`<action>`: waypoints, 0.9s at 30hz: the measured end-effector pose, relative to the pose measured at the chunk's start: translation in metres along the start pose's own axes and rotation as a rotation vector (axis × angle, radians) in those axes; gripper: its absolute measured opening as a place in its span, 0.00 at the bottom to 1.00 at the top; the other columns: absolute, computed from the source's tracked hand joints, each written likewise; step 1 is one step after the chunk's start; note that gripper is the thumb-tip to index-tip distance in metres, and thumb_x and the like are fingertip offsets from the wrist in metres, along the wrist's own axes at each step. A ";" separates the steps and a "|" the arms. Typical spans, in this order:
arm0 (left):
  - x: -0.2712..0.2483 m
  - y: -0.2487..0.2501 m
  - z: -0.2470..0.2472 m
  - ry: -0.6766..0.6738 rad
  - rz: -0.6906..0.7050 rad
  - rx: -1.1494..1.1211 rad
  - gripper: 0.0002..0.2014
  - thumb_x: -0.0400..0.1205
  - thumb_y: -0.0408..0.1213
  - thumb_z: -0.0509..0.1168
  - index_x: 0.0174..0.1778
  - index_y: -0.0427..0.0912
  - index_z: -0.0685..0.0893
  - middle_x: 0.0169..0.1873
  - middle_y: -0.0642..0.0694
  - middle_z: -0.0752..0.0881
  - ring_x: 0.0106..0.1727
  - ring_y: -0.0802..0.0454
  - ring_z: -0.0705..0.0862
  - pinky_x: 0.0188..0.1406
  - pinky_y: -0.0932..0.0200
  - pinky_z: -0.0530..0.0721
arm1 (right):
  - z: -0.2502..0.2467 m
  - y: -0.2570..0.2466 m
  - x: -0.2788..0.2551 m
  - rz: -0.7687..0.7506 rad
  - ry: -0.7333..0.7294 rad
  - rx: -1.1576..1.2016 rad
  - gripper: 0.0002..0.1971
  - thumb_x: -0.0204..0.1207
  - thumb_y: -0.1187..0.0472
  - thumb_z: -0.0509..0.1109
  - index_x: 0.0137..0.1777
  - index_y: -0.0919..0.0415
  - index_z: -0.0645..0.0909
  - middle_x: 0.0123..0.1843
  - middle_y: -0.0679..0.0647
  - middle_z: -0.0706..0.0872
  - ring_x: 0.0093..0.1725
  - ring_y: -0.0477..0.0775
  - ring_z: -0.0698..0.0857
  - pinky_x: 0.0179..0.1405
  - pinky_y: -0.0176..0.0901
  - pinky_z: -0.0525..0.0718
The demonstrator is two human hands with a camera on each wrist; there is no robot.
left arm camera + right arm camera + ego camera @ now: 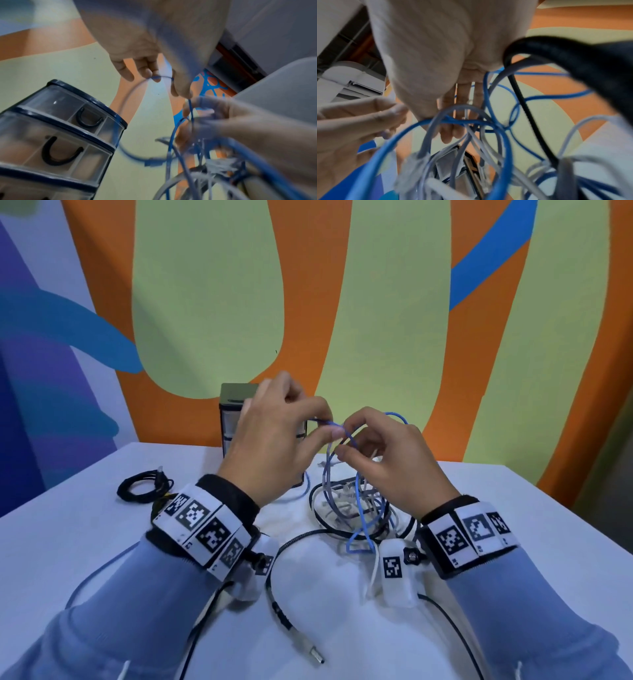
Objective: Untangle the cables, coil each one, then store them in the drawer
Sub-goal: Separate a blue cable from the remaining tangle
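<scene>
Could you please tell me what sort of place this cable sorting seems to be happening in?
Probably an indoor office or recording room: a plain white table stands against a brightly painted wall, a small drawer unit sits on it, and an air conditioner appears overhead.

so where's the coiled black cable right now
In the head view the coiled black cable lies on the white table at the left, apart from the tangle, left of the small clear-drawer unit.
</scene>
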State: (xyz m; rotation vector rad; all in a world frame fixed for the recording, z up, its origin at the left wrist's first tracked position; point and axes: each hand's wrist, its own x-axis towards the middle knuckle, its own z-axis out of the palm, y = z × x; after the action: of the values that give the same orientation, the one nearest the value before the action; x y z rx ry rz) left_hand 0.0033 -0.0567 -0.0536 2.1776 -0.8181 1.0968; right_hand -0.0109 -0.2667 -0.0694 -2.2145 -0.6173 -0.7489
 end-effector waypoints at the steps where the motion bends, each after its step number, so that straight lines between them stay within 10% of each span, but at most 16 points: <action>1: 0.002 -0.001 -0.001 0.054 -0.023 -0.067 0.12 0.84 0.57 0.72 0.48 0.52 0.90 0.48 0.49 0.76 0.55 0.46 0.77 0.54 0.40 0.82 | 0.000 0.002 0.000 0.021 -0.020 -0.033 0.12 0.80 0.54 0.79 0.57 0.43 0.79 0.42 0.40 0.92 0.45 0.51 0.90 0.51 0.59 0.87; 6: 0.014 -0.013 -0.025 0.403 -0.209 -0.408 0.10 0.89 0.46 0.72 0.46 0.43 0.86 0.39 0.38 0.84 0.42 0.50 0.82 0.44 0.47 0.81 | -0.005 0.023 -0.002 0.192 -0.087 -0.137 0.19 0.77 0.52 0.82 0.64 0.36 0.80 0.60 0.38 0.89 0.59 0.51 0.89 0.59 0.51 0.85; 9: 0.019 -0.018 -0.042 0.560 -0.302 -0.620 0.09 0.90 0.43 0.70 0.44 0.49 0.82 0.34 0.42 0.80 0.34 0.50 0.78 0.35 0.48 0.79 | -0.006 0.035 -0.001 0.229 -0.062 -0.233 0.02 0.79 0.46 0.79 0.48 0.41 0.90 0.52 0.36 0.92 0.58 0.46 0.88 0.57 0.51 0.86; 14: 0.019 -0.032 -0.050 0.716 -0.487 -0.652 0.12 0.87 0.43 0.72 0.39 0.51 0.80 0.32 0.46 0.77 0.31 0.48 0.73 0.33 0.53 0.74 | -0.006 0.045 0.002 0.258 0.088 -0.241 0.09 0.83 0.46 0.74 0.44 0.47 0.92 0.41 0.40 0.93 0.48 0.45 0.91 0.53 0.54 0.90; 20: 0.012 -0.040 -0.050 0.329 -0.657 -0.097 0.09 0.80 0.47 0.72 0.55 0.58 0.94 0.52 0.50 0.89 0.56 0.47 0.86 0.58 0.50 0.83 | -0.007 0.034 0.002 0.187 0.238 -0.158 0.10 0.85 0.46 0.73 0.52 0.47 0.94 0.42 0.41 0.94 0.46 0.38 0.89 0.53 0.54 0.88; 24: 0.011 -0.016 -0.046 0.166 -0.262 0.048 0.32 0.78 0.31 0.65 0.78 0.62 0.84 0.76 0.47 0.79 0.79 0.45 0.75 0.81 0.40 0.71 | -0.005 0.028 0.002 0.129 0.328 -0.122 0.10 0.86 0.45 0.72 0.51 0.45 0.93 0.42 0.35 0.91 0.47 0.38 0.88 0.58 0.64 0.85; 27: 0.011 0.002 -0.033 -0.010 0.033 -0.009 0.33 0.79 0.37 0.64 0.83 0.59 0.80 0.82 0.51 0.77 0.84 0.47 0.73 0.86 0.38 0.68 | -0.003 0.018 0.002 0.014 0.313 -0.083 0.07 0.86 0.49 0.74 0.50 0.46 0.93 0.42 0.35 0.91 0.48 0.43 0.86 0.56 0.66 0.84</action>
State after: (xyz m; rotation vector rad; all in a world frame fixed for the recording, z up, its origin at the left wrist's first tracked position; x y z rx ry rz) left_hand -0.0095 -0.0379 -0.0268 2.1711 -0.8644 1.0963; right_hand 0.0002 -0.2800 -0.0746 -2.1122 -0.4201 -1.1037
